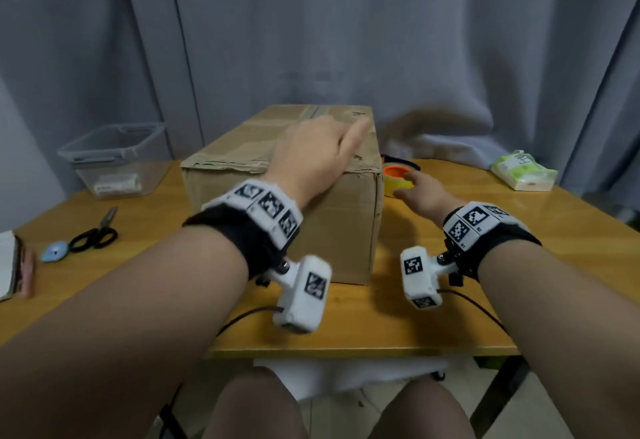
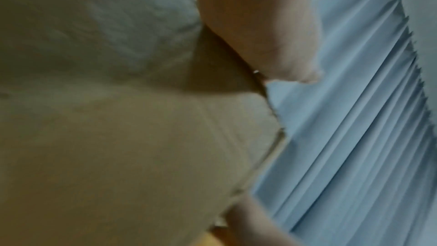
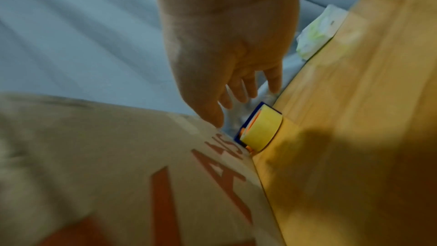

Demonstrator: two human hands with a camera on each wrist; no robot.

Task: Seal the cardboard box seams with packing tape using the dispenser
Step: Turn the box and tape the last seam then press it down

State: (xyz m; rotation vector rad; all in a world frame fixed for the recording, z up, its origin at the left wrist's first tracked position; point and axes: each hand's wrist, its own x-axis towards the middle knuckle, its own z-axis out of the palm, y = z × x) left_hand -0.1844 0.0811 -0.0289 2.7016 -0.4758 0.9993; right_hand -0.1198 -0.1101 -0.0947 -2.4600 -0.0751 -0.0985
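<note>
A brown cardboard box (image 1: 242, 151) stands on the wooden table (image 1: 485, 265), flaps closed, with red letters on its right side (image 3: 165, 184). My left hand (image 1: 318, 151) rests flat on the box's top near the right front corner, thumb stretched out; the left wrist view shows the palm (image 2: 260, 25) on the cardboard (image 2: 118, 137). The tape dispenser (image 1: 398, 177), orange hub with a yellowish roll on a blue frame, lies on the table just right of the box. My right hand (image 1: 420, 193) hovers over it, fingers (image 3: 250, 85) spread and holding nothing above the dispenser (image 3: 262, 128).
A clear plastic tub (image 1: 114, 158) stands at the back left. Black scissors (image 1: 95, 234) and a small blue object (image 1: 55, 251) lie at the left, with a notebook (image 1: 14, 265) at the left edge. A green-white tissue pack (image 1: 523, 170) lies at the back right. Grey curtain behind.
</note>
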